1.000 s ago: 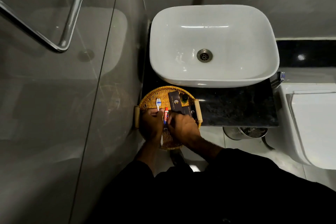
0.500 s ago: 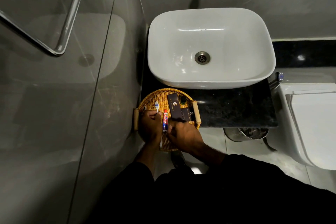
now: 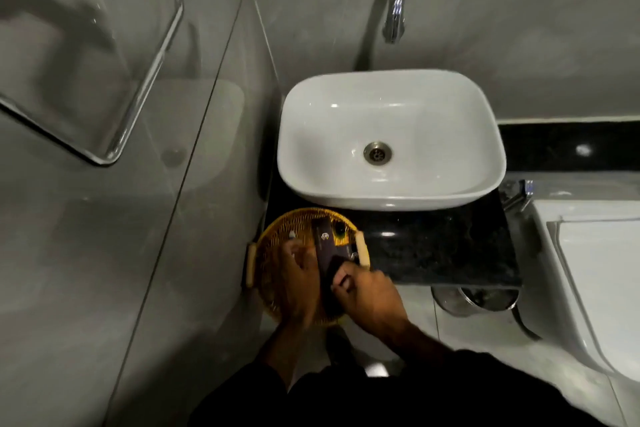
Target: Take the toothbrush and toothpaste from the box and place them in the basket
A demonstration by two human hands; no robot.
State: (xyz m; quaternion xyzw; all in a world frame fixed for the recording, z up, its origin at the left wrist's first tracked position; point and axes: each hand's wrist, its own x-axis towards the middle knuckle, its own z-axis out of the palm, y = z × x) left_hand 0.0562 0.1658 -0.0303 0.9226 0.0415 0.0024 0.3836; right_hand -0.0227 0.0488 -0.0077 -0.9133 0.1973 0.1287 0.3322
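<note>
I see a woven wicker basket (image 3: 277,239) with wooden handles, a glossy white ceramic sink (image 3: 391,191), polished black stone counter (image 3: 443,253), shiny chrome tap (image 3: 394,10).

White basin (image 3: 391,139), drain at centre, on black stone counter (image 3: 440,250). Chrome tap (image 3: 394,7) on grey tiled wall, far of basin. Glass panel with chrome handle (image 3: 138,87) at left. White toilet (image 3: 595,281) at right. Steel bin (image 3: 474,300) under counter.

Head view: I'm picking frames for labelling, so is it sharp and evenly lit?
Head view: hands and basket are motion-blurred and dim; the sink is bright with glare streaks; wide-angle bending curves the wall lines; the toothbrush and toothpaste cannot be made out.
</note>
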